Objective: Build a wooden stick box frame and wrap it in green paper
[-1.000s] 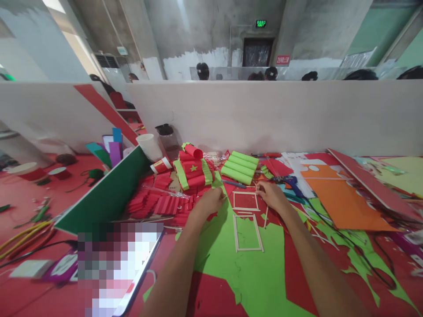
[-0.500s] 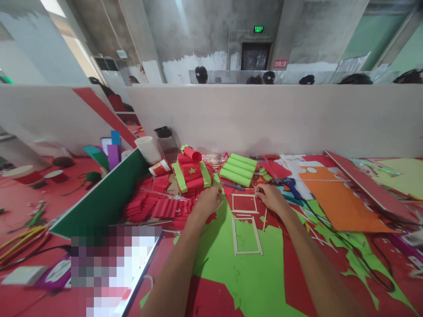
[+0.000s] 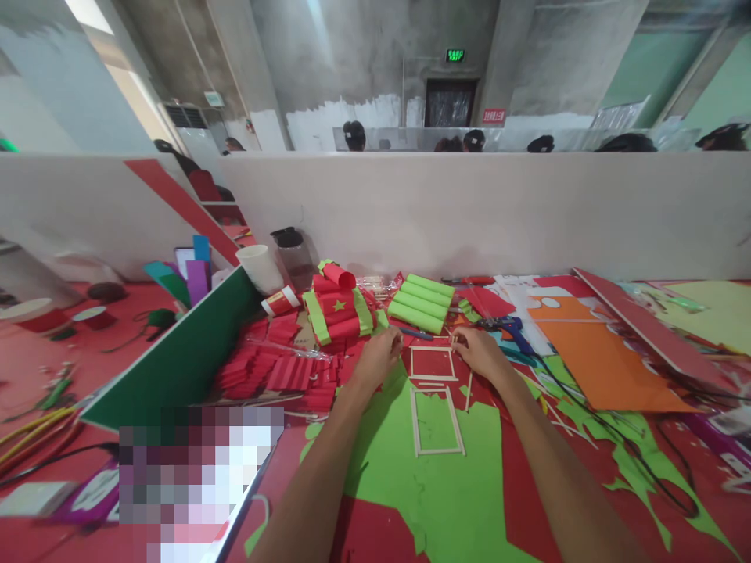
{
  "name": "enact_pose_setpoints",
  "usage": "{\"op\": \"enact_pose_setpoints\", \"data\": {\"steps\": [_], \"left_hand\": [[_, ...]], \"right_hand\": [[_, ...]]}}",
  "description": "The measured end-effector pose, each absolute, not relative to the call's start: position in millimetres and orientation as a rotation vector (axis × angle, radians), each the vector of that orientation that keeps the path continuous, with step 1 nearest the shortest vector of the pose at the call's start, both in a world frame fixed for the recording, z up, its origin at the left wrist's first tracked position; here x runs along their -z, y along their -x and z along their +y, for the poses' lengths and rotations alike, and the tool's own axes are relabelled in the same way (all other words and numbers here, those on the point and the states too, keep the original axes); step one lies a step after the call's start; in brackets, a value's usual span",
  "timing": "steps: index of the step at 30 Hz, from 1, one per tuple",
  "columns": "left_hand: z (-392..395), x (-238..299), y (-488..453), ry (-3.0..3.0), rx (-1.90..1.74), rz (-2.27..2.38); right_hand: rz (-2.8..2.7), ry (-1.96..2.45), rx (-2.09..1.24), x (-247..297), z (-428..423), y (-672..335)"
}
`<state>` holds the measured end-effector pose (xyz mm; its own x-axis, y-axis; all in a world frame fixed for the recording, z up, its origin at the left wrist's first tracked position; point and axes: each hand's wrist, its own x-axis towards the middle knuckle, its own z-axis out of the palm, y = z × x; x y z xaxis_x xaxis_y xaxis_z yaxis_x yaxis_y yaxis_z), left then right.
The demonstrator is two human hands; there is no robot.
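Observation:
My left hand rests with fingers curled on the green paper sheet, beside the left edge of a small square stick frame. On the frame's right side, my right hand pinches at its top right corner, seemingly on a thin wooden stick. A longer rectangular stick frame lies just nearer me on the green paper. Behind my hands sit a red and green paper model with a yellow star and a row of green paper rolls.
A dark green board leans at the left. Folded red paper pieces pile beside it. A white cup, a blue glue gun, an orange sheet and a black cable lie around. A white partition bounds the desk; heads show beyond.
Both hands have stayed at the small square frame, shifting only slightly. The camera view has tilted a little.

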<state>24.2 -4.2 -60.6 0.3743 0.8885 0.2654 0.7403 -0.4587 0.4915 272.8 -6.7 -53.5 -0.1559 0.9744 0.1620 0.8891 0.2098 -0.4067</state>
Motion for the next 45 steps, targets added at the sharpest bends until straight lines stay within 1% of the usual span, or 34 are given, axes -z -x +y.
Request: {"op": "enact_pose_setpoints", "data": {"steps": [4, 6, 8, 12, 14, 21, 29, 33, 38, 40, 45], "left_hand": [[-5, 61, -25, -2.321, -0.682, 1.458], [-6, 60, -25, -2.3, -0.661, 1.487], [-6, 58, -25, -2.268, -0.63, 1.53], [-7, 55, -25, -2.239, -0.596, 1.578], [-7, 54, -25, -2.24, -0.598, 1.585], [-4, 62, -24, -2.289, -0.698, 1.546], [-5, 59, -24, -2.319, -0.73, 1.481], [-7, 57, -24, -2.301, -0.718, 1.477], [-6, 60, -23, -2.27, -0.72, 1.46], [-5, 61, -22, -2.267, -0.745, 1.431], [-4, 62, -23, -2.264, -0.803, 1.378]], "right_hand": [[-2.065, 1.744, -0.294, 51, -6, -272], [-2.017, 1.691, -0.355, 51, -6, -272], [-1.961, 1.573, -0.535, 53, -6, -270], [-1.851, 1.31, -1.015, 60, -7, -262], [-1.814, 1.248, -1.143, 62, -8, -258], [-1.723, 1.132, -1.301, 55, -15, -251], [-1.665, 1.195, -1.468, 68, -13, -246], [-1.717, 1.272, -1.4, 70, -12, -248], [-1.946, 1.423, -1.047, 60, -14, -255], [-1.991, 1.427, -0.936, 55, -14, -258], [-1.98, 1.373, -0.828, 48, -11, -263]]}}
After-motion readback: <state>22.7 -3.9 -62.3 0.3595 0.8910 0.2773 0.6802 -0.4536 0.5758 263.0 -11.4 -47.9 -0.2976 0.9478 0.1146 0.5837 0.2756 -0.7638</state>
